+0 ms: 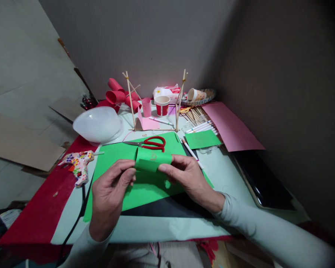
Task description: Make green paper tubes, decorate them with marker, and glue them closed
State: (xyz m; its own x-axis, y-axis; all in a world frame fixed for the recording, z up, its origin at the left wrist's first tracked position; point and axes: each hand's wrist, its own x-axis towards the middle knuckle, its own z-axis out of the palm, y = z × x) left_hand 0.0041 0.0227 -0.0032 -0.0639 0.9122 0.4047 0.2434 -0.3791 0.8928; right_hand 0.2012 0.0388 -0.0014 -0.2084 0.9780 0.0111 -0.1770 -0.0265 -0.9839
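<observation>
Between my two hands is a small piece of green paper, rolled into a tube, with a faint mark on its upper face. My left hand pinches its left end between thumb and fingers. At the other end, my right hand grips the tube, thumb in front and fingers behind. Beneath them lies a large green sheet on a dark mat. Red-handled scissors rest just beyond the tube. A white marker lies beside the sheet, near a smaller green piece.
A flower-patterned glue gun with a cord lies left, by a whitish translucent bowl. Behind stand a stick frame, a paper cup and red paper tubes. Pink paper and a black tablet-like slab are right.
</observation>
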